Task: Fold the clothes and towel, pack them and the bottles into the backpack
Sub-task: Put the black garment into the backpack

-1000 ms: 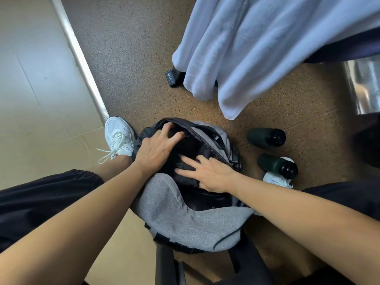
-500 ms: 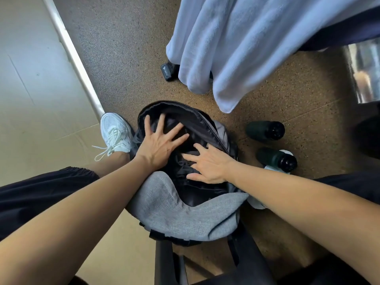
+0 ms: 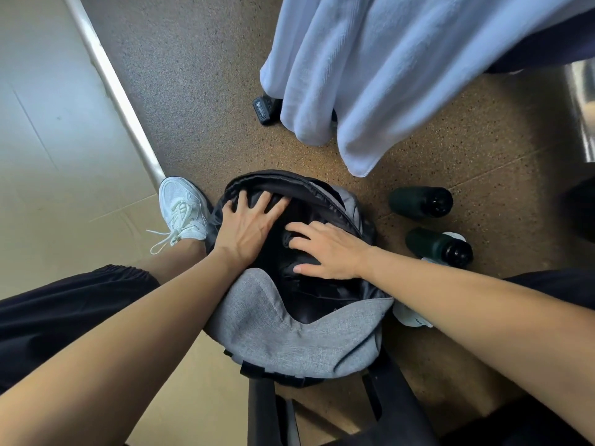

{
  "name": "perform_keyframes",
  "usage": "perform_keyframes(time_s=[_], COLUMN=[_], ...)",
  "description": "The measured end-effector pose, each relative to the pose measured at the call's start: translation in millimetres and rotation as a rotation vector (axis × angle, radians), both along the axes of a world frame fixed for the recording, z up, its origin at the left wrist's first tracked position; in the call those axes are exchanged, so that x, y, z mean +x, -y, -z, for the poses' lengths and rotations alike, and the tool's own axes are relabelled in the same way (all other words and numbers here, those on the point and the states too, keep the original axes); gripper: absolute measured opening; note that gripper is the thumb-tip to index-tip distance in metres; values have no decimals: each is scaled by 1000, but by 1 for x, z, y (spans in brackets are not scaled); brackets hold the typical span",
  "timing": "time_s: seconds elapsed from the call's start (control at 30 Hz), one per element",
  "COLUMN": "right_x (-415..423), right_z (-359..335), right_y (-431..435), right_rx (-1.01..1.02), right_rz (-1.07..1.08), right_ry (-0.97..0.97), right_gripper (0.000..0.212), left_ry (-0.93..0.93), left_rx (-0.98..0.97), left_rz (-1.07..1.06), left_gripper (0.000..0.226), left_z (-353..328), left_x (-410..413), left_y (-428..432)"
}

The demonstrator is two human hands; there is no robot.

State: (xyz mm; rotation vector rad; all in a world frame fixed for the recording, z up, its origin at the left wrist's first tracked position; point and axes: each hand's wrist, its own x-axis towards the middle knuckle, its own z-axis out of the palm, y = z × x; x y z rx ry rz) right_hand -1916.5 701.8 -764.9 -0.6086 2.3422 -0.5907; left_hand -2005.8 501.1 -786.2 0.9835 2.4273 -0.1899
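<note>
The grey backpack (image 3: 283,329) stands open on the floor between my legs, with dark folded clothing (image 3: 306,284) inside it. My left hand (image 3: 248,223) lies flat with spread fingers on the dark fabric at the far left of the opening. My right hand (image 3: 328,249) presses on the clothing with fingers extended, just to the right. Two dark green bottles (image 3: 420,202) (image 3: 439,247) lie on the floor to the right of the backpack. A pale blue towel (image 3: 386,69) hangs down at the top.
My white sneaker (image 3: 182,209) stands left of the backpack beside a metal floor strip (image 3: 119,94). A small black caster (image 3: 265,109) sits under the towel. A shiny metal object (image 3: 582,114) is at the right edge. Black straps (image 3: 267,410) trail below the backpack.
My left hand has shifted a little deeper and flatter into the backpack's far side. My right hand stays pressing on the clothing. The backpack's mouth has opened wider.
</note>
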Motion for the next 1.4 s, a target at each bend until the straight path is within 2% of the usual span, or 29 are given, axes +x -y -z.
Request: perform_keyframes(time_s=[0.07,0.13,0.23,0.4,0.5,0.7,0.87,0.97,1.07,1.13,1.23,1.3,1.37,1.4], right_x=[4,6,5,11,8,1,-12,-22,-28,-33,-35,-33,-28,-25], right_z=[4,13,22,39,40,40,26,10,-17,-47,-100,-131,-163,-180], right_y=[5,12,12,16,29,28,8,-6,-24,-33,-37,-38,-38,-36], right_rx=[-36,20,164,412,483,468,346,253,10,-113,-242,-280,-270,-274], right_rz=[-61,-205,-336,-394,-425,-410,-379,-232,126,335,576,702,761,765], right_ry=[-98,-147,-126,-45,-11,28,83,217,355,373,275,130,-47,-58], right_gripper=[43,47,53,67,70,72,72,67,56,46,38,35,28,28], left_ry=[-4,-12,-27,-25,-20,67,4,-52,-71,-74,-57,-41,-49,-57], left_rx=[-3,-4,-3,-3,8,134,237,285,279,255,263,269,279,284], left_rz=[-3,6,21,18,6,-37,-92,-137,-141,-149,-160,-150,-151,-158], left_gripper=[75,77,80,74,71,42,40,49,51,53,55,58,60,60], left_z=[1,1,1,-2,-3,-10,-26,-38,-50,-55,-62,-68,-75,-79], left_x=[-1,-3,-5,-1,0,-11,-30,-38,-46,-51,-55,-60,-66,-70], left_y=[-1,-1,0,3,6,6,-1,-7,-13,-15,-19,-24,-27,-28])
